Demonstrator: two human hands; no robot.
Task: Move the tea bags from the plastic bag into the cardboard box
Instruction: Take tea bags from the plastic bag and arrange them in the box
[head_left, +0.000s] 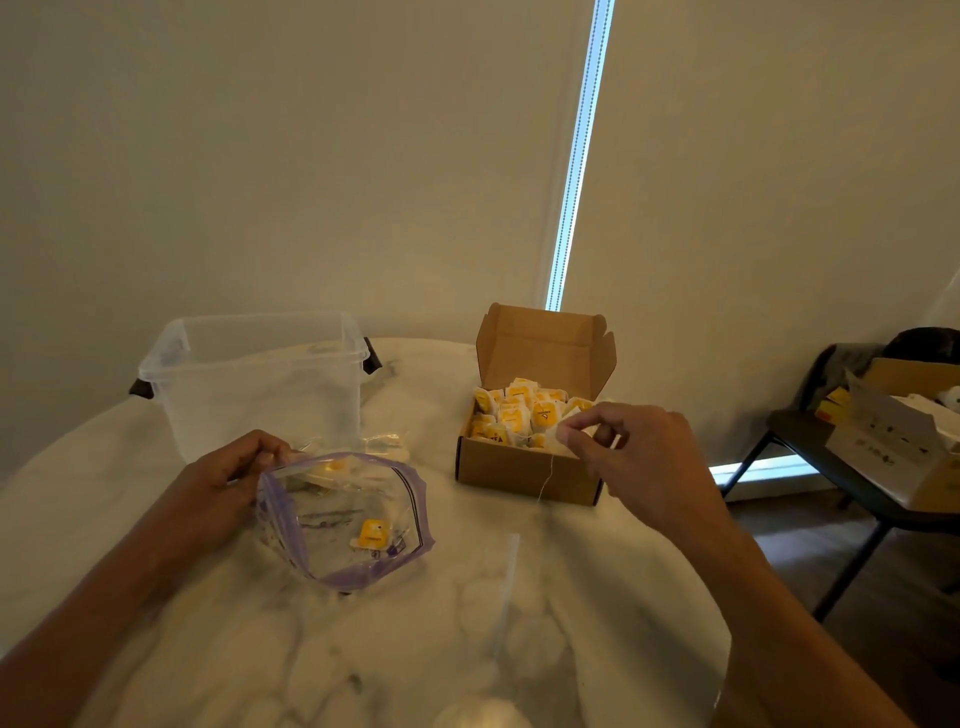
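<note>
Pinching a tea bag (567, 441) between thumb and forefinger, my right hand (641, 462) hung over the near right corner of the box (519, 475), and the thin string dangled down the box's near wall. The box was brown corrugated card, its lid flap standing open on the far side, and it was heaped with white paper tea bags (519, 410) bearing square yellow tags. My left hand (223, 480) gripped the far left rim of the plastic bag (337, 499), fingers curled on the purple zip strip, holding the mouth in a rough oval. Its film was clear and crinkled; one yellow tag (374, 534) lay inside. The bag sat left of the box, apart from it, on the pale marbled table (415, 649). Just beyond it stood a clear, rigid tub (260, 384) with dark handles.
</note>
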